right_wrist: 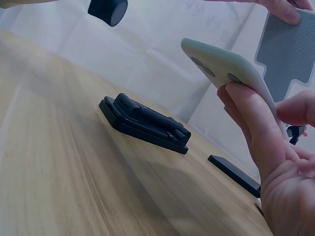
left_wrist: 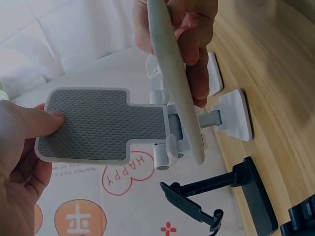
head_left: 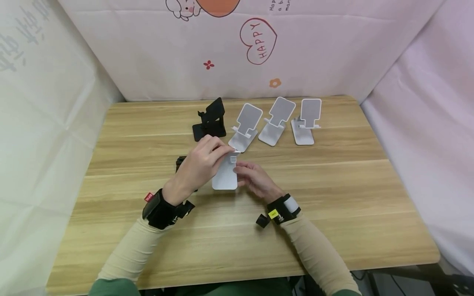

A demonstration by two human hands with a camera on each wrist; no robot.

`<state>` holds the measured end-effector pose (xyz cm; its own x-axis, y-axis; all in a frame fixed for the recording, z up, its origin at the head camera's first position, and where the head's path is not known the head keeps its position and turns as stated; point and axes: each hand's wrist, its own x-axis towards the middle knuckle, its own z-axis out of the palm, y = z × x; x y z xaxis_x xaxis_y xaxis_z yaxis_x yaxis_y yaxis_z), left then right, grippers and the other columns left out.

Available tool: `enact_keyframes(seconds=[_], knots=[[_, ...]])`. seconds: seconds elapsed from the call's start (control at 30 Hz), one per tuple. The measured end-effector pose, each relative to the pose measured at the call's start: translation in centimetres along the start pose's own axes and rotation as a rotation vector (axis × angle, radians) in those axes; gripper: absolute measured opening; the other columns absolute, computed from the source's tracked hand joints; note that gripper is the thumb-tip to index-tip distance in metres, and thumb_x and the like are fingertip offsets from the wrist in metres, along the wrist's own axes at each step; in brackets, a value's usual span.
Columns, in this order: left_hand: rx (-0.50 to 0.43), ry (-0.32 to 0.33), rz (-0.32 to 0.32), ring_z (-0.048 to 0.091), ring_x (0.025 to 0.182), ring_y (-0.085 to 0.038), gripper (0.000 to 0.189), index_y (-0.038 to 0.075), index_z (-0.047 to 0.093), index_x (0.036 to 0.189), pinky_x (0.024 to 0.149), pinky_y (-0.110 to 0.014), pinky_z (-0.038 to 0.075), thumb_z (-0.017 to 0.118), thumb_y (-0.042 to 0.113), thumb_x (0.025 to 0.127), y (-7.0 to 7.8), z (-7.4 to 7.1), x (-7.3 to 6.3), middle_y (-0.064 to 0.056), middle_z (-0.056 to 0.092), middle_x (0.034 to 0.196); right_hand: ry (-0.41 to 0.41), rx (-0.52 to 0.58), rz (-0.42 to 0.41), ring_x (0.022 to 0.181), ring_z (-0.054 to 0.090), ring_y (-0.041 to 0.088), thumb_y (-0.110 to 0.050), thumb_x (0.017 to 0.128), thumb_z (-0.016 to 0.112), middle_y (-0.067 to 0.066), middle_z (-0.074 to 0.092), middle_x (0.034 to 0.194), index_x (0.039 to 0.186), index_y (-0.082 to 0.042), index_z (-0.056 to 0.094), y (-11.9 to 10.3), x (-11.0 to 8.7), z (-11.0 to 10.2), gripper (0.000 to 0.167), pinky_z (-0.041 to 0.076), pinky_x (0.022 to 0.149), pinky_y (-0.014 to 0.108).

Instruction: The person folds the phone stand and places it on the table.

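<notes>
Both hands hold a white phone stand (head_left: 225,177) up over the middle of the table. My left hand (head_left: 200,162) pinches the far end of its grey padded plate (left_wrist: 88,125), thumb on the pad. From the right side, my right hand (head_left: 257,179) grips the flat base (left_wrist: 172,73), fingers on its underside and thumb on the other face. The plate stands out from the base, roughly at right angles in the left wrist view. Round pads show under the base (right_wrist: 224,61) in the right wrist view. Below my left hand lies a folded black stand (right_wrist: 147,125), mostly hidden in the head view.
An unfolded black phone stand (head_left: 212,121) stands at the back of the wooden table (head_left: 352,205). To its right are three unfolded white stands, the left one (head_left: 246,125), the middle one (head_left: 277,119) and the right one (head_left: 307,119). A printed cloth (head_left: 314,53) hangs behind.
</notes>
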<state>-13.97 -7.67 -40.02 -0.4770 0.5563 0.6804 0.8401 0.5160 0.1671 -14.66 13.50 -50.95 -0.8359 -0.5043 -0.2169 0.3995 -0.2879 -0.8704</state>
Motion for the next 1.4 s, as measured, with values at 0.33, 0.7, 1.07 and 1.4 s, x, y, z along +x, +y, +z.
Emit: enact_keyframes(seconds=[0.33, 0.7, 1.07, 1.4], knots=[[-0.040, -0.023, 0.006, 0.060, 0.090, -0.024, 0.021, 0.000, 0.078, 0.108, 0.077, -0.031, 0.057, 0.078, -0.004, 0.087, 0.6, 0.6, -0.8, -0.009, 0.064, 0.095, -0.009, 0.031, -0.013, 0.101, 0.073, 0.017, -0.001, 0.105, 0.045, 0.007, 0.070, 0.118, 0.140, 0.016, 0.046, -0.5, -0.2, -0.4, 0.039, 0.063, 0.078, 0.025], [-0.052, -0.031, 0.026, 0.058, 0.088, -0.022, 0.026, 0.003, 0.079, 0.109, 0.074, -0.029, 0.055, 0.081, -0.004, 0.084, 1.1, 1.1, -1.8, -0.008, 0.063, 0.094, 0.000, 0.084, -0.026, 0.092, 0.073, 0.013, 0.000, 0.105, 0.043, 0.006, 0.071, 0.114, 0.146, 0.019, 0.036, -0.8, -0.4, -0.6, 0.046, 0.061, 0.071, 0.019], [-0.058, -0.027, 0.018, 0.060, 0.090, -0.021, 0.027, 0.003, 0.079, 0.109, 0.077, -0.030, 0.056, 0.081, -0.004, 0.083, 1.5, 1.6, -2.8, -0.006, 0.064, 0.094, 0.000, 0.118, -0.019, 0.087, 0.073, 0.014, -0.002, 0.107, 0.040, 0.009, 0.072, 0.108, 0.138, 0.015, 0.046, -1.2, -0.5, -0.7, 0.035, 0.061, 0.070, 0.019], [-0.040, -0.028, 0.016, 0.057, 0.086, -0.019, 0.026, 0.003, 0.080, 0.108, 0.072, -0.027, 0.053, 0.082, -0.003, 0.083, 1.7, 2.0, -3.5, -0.005, 0.065, 0.093, -0.002, 0.132, -0.028, 0.085, 0.073, 0.014, 0.000, 0.106, 0.040, 0.010, 0.072, 0.108, 0.138, 0.015, 0.045, -1.4, -0.5, -0.7, 0.036, 0.061, 0.069, 0.018]])
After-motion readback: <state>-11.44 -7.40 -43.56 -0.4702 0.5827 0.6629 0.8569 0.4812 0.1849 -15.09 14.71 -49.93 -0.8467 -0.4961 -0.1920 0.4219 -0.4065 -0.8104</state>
